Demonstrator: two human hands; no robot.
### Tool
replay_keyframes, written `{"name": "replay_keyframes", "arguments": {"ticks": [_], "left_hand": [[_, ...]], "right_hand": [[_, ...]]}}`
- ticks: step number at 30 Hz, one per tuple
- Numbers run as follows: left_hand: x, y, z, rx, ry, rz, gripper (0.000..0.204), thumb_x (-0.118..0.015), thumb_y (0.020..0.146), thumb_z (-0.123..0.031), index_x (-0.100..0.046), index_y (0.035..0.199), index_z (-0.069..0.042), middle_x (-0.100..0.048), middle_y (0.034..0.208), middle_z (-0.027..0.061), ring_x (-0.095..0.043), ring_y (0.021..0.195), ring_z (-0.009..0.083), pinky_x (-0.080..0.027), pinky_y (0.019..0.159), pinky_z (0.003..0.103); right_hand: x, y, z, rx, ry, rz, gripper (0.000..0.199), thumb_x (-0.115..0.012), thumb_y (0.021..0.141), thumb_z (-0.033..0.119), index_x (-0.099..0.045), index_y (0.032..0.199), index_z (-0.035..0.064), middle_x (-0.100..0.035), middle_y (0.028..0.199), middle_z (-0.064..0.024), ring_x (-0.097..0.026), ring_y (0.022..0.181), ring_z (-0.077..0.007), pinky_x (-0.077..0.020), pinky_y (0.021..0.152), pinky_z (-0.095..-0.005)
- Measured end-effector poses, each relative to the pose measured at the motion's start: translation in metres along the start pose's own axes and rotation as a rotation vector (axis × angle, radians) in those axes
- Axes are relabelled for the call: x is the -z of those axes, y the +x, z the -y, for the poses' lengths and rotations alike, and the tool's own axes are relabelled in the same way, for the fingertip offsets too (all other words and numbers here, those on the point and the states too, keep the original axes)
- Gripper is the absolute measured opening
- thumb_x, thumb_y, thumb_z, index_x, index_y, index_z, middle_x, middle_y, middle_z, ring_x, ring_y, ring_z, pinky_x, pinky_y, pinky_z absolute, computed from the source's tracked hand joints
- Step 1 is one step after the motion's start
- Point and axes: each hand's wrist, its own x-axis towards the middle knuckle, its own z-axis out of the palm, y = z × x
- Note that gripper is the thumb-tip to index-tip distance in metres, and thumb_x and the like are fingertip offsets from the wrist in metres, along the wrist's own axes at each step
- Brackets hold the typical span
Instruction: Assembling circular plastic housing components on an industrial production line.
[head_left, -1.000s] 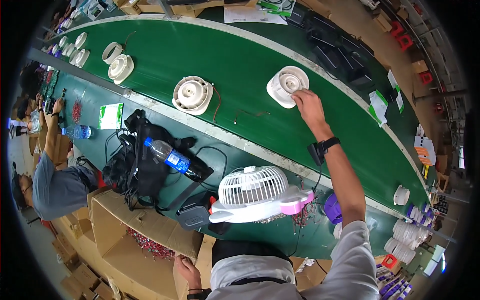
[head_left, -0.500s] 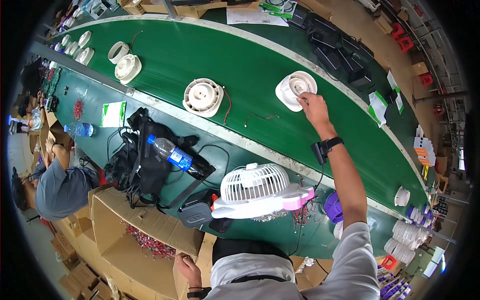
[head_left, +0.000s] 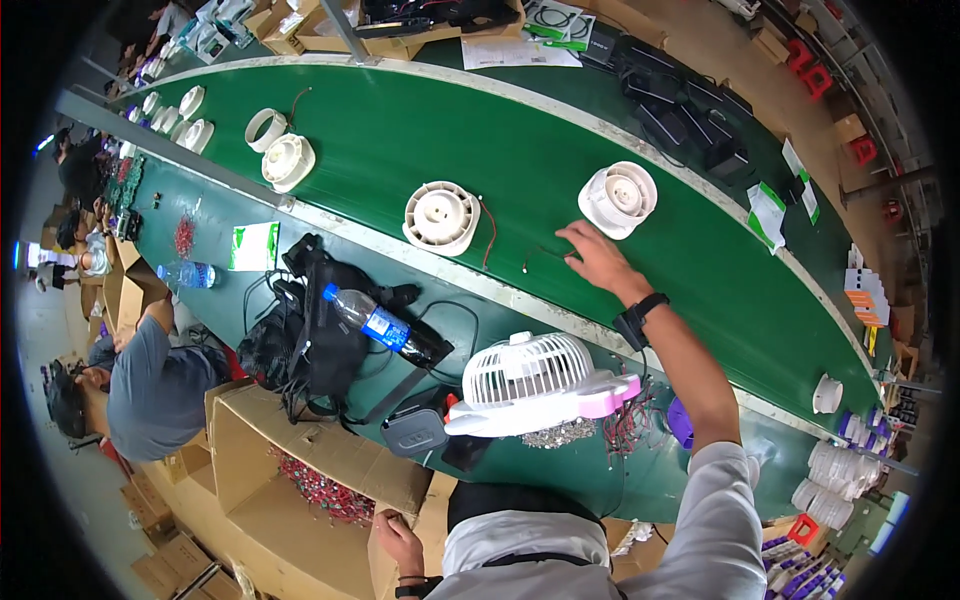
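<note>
My right hand (head_left: 598, 262) reaches over the green belt, thumb and forefinger apart, at a thin dark wire (head_left: 542, 250) lying there; the wire's far end is hidden by the hand. Just beyond my fingers stands a round white plastic fan housing (head_left: 620, 198), no longer touched. Another white housing (head_left: 441, 218) with radial vanes sits to the left, a red wire (head_left: 491, 235) beside it. Low down, my left hand (head_left: 400, 548) is closed beside the edge of a cardboard box (head_left: 320, 440); what its fingers hold, if anything, I cannot make out. Red wire pieces (head_left: 322, 487) fill part of that box.
Near me on the table are a white fan with a pink part (head_left: 530, 385), a dark drink bottle (head_left: 385, 325), a black bag (head_left: 335, 290) and a black case (head_left: 414, 430). More white parts (head_left: 287, 162) stand on the belt's left. A person (head_left: 165, 385) sits at left.
My right hand has left the white housing and drawn back toward me, down to the wire on the belt. The whole view has shifted a little; my left hand stays by the box.
</note>
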Motion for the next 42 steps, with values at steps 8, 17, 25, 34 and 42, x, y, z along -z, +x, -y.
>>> {"name": "replay_keyframes", "arguments": {"ticks": [8, 17, 25, 34, 42], "left_hand": [[0.001, 0.004, -0.012, -0.034, -0.042, -0.026, 0.024, -0.041, 0.097, -0.016, -0.054, 0.087, 0.001, -0.056, 0.08, 0.0162, -0.056, 0.073, 0.0328, -0.045, 0.067, 0.041], [-0.001, 0.002, 0.0, -0.004, -0.038, -0.006, 0.024, -0.04, 0.097, -0.017, -0.054, 0.089, 0.002, -0.058, 0.082, 0.0193, -0.057, 0.076, 0.0371, -0.045, 0.069, 0.045], [0.0, 0.001, 0.007, -0.017, -0.051, 0.002, 0.024, -0.04, 0.098, -0.014, -0.054, 0.087, 0.003, -0.058, 0.083, 0.0197, -0.056, 0.079, 0.0361, -0.044, 0.074, 0.044], [0.0, 0.006, 0.013, -0.106, -0.155, 0.059, 0.024, -0.041, 0.097, -0.013, -0.055, 0.09, 0.005, -0.059, 0.088, 0.021, -0.055, 0.081, 0.0367, -0.044, 0.077, 0.044], [-0.011, 0.014, 0.028, -0.146, -0.192, 0.065, 0.029, -0.042, 0.1, -0.018, -0.056, 0.093, 0.006, -0.061, 0.09, 0.0222, -0.056, 0.083, 0.0386, -0.044, 0.078, 0.045]], "right_hand": [[-0.011, 0.047, 0.017, 0.202, -0.085, 0.256, 0.047, -0.058, 0.084, -0.004, -0.056, 0.129, 0.0106, -0.064, 0.11, -0.0143, -0.06, 0.11, -0.033, -0.0482, 0.095, -0.0424], [-0.046, 0.06, 0.029, 0.153, -0.298, 0.295, 0.019, -0.056, 0.086, 0.0, -0.062, 0.103, 0.0062, -0.064, 0.107, -0.0125, -0.061, 0.108, -0.0297, -0.0474, 0.099, -0.043], [0.031, -0.071, 0.042, -0.146, -0.167, -0.09, 0.008, -0.065, 0.085, 0.008, -0.065, 0.093, 0.0063, -0.064, 0.103, -0.0118, -0.06, 0.102, -0.0313, -0.0487, 0.086, -0.0449], [0.041, -0.287, 0.1, -0.677, 0.222, -0.228, 0.02, -0.07, 0.085, 0.011, -0.068, 0.102, 0.0014, -0.073, 0.092, -0.0166, -0.069, 0.091, -0.036, -0.0558, 0.082, -0.0421], [0.007, -0.42, 0.107, -0.881, 0.104, -0.644, 0.021, -0.074, 0.08, 0.009, -0.069, 0.099, 0.0018, -0.071, 0.089, -0.015, -0.069, 0.077, -0.0322, -0.0559, 0.075, -0.0425]]}}
